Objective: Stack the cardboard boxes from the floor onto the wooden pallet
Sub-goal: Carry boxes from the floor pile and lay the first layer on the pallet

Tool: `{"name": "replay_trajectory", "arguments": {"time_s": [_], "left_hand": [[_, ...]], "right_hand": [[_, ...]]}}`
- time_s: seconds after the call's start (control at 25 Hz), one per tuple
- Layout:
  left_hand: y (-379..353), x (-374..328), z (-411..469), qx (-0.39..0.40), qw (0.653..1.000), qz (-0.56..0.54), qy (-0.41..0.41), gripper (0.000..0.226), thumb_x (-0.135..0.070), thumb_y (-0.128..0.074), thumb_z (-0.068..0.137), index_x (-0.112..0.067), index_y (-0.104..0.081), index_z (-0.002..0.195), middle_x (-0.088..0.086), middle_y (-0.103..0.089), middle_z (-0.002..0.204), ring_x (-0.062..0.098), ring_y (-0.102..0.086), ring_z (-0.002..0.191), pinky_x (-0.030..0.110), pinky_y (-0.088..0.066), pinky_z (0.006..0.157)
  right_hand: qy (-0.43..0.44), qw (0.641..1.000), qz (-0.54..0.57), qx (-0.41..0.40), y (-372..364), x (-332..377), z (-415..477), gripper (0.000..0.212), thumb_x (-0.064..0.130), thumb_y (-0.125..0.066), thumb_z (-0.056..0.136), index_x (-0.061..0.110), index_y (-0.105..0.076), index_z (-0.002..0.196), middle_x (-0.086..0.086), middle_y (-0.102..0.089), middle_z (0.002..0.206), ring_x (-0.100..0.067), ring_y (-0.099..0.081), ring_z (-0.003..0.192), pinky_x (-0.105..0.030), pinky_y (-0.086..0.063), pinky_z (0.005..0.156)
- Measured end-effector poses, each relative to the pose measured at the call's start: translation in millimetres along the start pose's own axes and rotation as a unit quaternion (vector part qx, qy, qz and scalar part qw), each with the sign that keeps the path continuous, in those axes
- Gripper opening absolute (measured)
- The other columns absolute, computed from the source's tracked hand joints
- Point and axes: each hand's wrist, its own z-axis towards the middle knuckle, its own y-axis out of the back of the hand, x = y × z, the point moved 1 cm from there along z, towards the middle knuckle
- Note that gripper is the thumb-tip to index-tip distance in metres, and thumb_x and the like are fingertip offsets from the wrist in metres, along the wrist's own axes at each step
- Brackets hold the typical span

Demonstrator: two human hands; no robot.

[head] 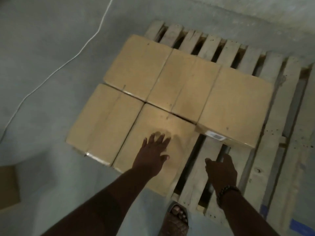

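- Five cardboard boxes (pixel 184 82) lie flat on the wooden pallet (pixel 272 74).
- Left hand (pixel 153 150) spreads wide over the nearest box (pixel 162 121); right hand (pixel 221 171) hangs empty, apparently loosely curled.
- White label (pixel 214 135): print unreadable.

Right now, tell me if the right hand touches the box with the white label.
Apart. The head view shows the right hand over bare pallet slats, with a strip of pallet visible between its fingers and the labelled box.
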Motion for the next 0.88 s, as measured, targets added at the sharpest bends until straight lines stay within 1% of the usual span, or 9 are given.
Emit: {"name": "replay_trajectory", "arguments": {"time_s": [0.08,0.16,0.24,0.32,0.44,0.52,0.56,0.72,0.88], "left_hand": [[-1.6,32.4,-47.4,-0.014,0.999,-0.036,0.027,0.069,-0.040,-0.054,0.104,-0.039,-0.018,0.163,-0.007,-0.015,0.172,0.024,-0.006,0.160,0.042,0.000,0.128],[1.5,68.9,-96.8,-0.053,0.993,-0.086,0.055,0.060,-0.039,-0.052,0.105,-0.036,-0.029,0.160,-0.004,-0.019,0.172,0.023,-0.013,0.159,0.040,-0.003,0.128],[8.8,115.4,-152.6,-0.112,0.979,-0.139,0.100,0.052,-0.037,-0.054,0.104,-0.033,-0.044,0.155,-0.001,-0.027,0.169,0.022,-0.025,0.156,0.038,-0.011,0.128],[19.7,165.9,-211.5,-0.171,0.953,-0.187,0.164,0.046,-0.038,-0.056,0.104,-0.032,-0.053,0.149,-0.002,-0.035,0.166,0.017,-0.036,0.151,0.033,-0.019,0.125],[40.2,248.1,-310.1,-0.273,0.894,-0.237,0.264,0.039,-0.036,-0.061,0.102,-0.029,-0.064,0.141,-0.005,-0.056,0.151,0.012,-0.053,0.138,0.022,-0.033,0.115],[51.3,299.1,-374.8,-0.326,0.851,-0.260,0.320,0.034,-0.034,-0.064,0.101,-0.027,-0.069,0.134,-0.007,-0.068,0.137,0.009,-0.063,0.126,0.013,-0.037,0.104],[54.4,325.0,-408.1,-0.348,0.828,-0.271,0.345,0.032,-0.033,-0.065,0.100,-0.026,-0.071,0.131,-0.007,-0.071,0.131,0.009,-0.065,0.120,0.011,-0.039,0.100],[43.0,419.2,-543.1,-0.417,0.738,-0.310,0.431,0.028,-0.030,-0.066,0.098,-0.025,-0.074,0.125,-0.007,-0.076,0.119,0.008,-0.069,0.110,0.013,-0.043,0.093],[4.0,492.2,-673.4,-0.443,0.651,-0.346,0.510,0.031,-0.034,-0.064,0.100,-0.025,-0.072,0.128,-0.006,-0.074,0.123,0.006,-0.068,0.110,0.018,-0.048,0.092]], "right_hand": [[0.071,0.995,-0.062,0.030,-41.6,5.9,-50.1,0.056,0.028,-0.071,0.095,0.016,-0.051,0.145,-0.013,-0.071,0.123,-0.036,-0.063,0.117,-0.042,-0.050,0.101],[0.115,0.989,-0.073,0.060,-86.7,11.3,-101.9,0.038,0.030,-0.073,0.092,0.024,-0.062,0.128,-0.003,-0.075,0.104,-0.032,-0.071,0.101,-0.043,-0.056,0.092],[0.155,0.976,-0.093,0.123,-141.1,20.6,-161.3,0.030,0.025,-0.072,0.091,0.028,-0.065,0.120,0.002,-0.075,0.093,-0.025,-0.073,0.087,-0.042,-0.059,0.081],[0.192,0.956,-0.108,0.193,-198.3,30.6,-223.9,0.028,0.020,-0.071,0.093,0.026,-0.065,0.120,0.004,-0.074,0.091,-0.020,-0.074,0.079,-0.044,-0.063,0.075],[0.235,0.920,-0.116,0.291,-288.5,39.3,-328.8,0.025,0.021,-0.073,0.094,0.029,-0.063,0.115,0.000,-0.074,0.095,-0.014,-0.075,0.074,-0.046,-0.065,0.073],[0.264,0.896,-0.131,0.333,-343.9,37.5,-399.2,0.026,0.023,-0.075,0.093,0.028,-0.063,0.116,-0.001,-0.075,0.098,-0.011,-0.075,0.073,-0.043,-0.065,0.074],[0.278,0.882,-0.142,0.353,-372.2,33.3,-434.3,0.027,0.023,-0.075,0.093,0.026,-0.064,0.117,-0.001,-0.074,0.098,-0.011,-0.075,0.072,-0.042,-0.065,0.074],[0.329,0.816,-0.202,0.430,-475.3,1.0,-577.7,0.028,0.021,-0.075,0.092,0.026,-0.064,0.118,0.001,-0.074,0.096,-0.010,-0.075,0.072,-0.043,-0.065,0.074],[0.382,0.737,-0.267,0.490,-567.8,-55.7,-694.4,0.029,0.025,-0.075,0.092,0.030,-0.063,0.117,0.005,-0.073,0.095,-0.009,-0.075,0.073,-0.046,-0.064,0.077]]}}
